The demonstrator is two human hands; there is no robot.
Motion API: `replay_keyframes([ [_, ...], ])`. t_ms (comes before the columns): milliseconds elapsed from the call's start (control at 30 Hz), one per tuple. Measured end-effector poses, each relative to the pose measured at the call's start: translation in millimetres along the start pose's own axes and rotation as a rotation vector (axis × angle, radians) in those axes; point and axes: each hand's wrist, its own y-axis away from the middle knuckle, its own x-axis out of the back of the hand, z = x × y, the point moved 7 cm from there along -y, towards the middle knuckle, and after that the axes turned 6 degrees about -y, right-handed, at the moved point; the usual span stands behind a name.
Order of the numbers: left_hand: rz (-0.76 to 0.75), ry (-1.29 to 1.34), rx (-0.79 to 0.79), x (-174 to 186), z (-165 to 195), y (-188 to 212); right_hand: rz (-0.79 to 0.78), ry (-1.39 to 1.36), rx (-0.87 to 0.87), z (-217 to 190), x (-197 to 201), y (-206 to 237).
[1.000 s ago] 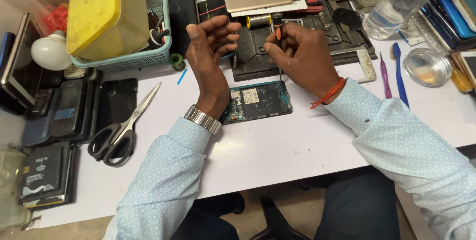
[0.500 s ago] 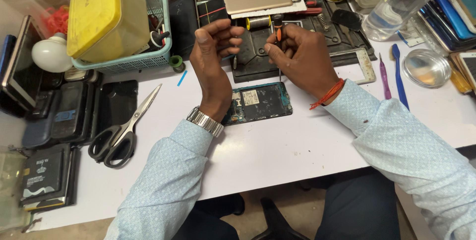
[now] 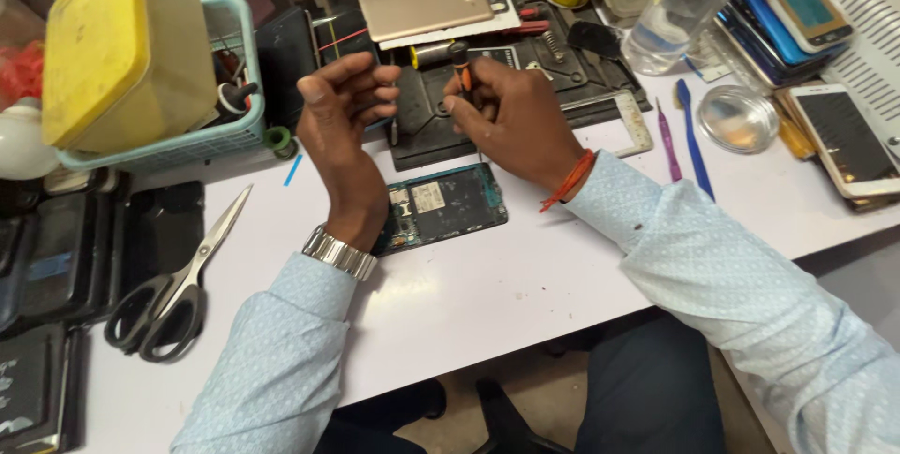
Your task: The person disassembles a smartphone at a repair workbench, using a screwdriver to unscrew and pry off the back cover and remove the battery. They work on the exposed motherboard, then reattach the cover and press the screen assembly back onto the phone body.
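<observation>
Fingers of the right hand pinch a slim orange-and-black screwdriver upright at centre frame; left hand curls loosely, holding nothing visible. Opened dark phone chassis with exposed circuit board lies below both wrists. Judged: mid-disassembly; next move needs the tip lowered to a screw

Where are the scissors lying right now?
The scissors lie on the white table at the lower left, outside the left sleeve, beside dark phone parts.

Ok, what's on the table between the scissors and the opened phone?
In the head view, only the left hand's wrist and sleeve cross above that stretch between scissors and opened phone; the white table there is bare.
</observation>
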Motion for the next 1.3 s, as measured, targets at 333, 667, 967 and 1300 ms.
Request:
replay_keyframes([
  [333,-0.014,0.013,0.013,-2,2,0,0.0,-0.028,-0.013,-5,3,0],
  [667,0.096,0.012,-0.1,8,7,-1,0.092,-0.048,-0.003,-2,10,1],
  [967,0.265,0.014,-0.127,30,-5,-10,0.064,-0.206,0.058,13,1,8],
  [1300,0.286,0.018,-0.094,30,-8,-11,-0.165,-0.308,0.02,31,-23,17],
])
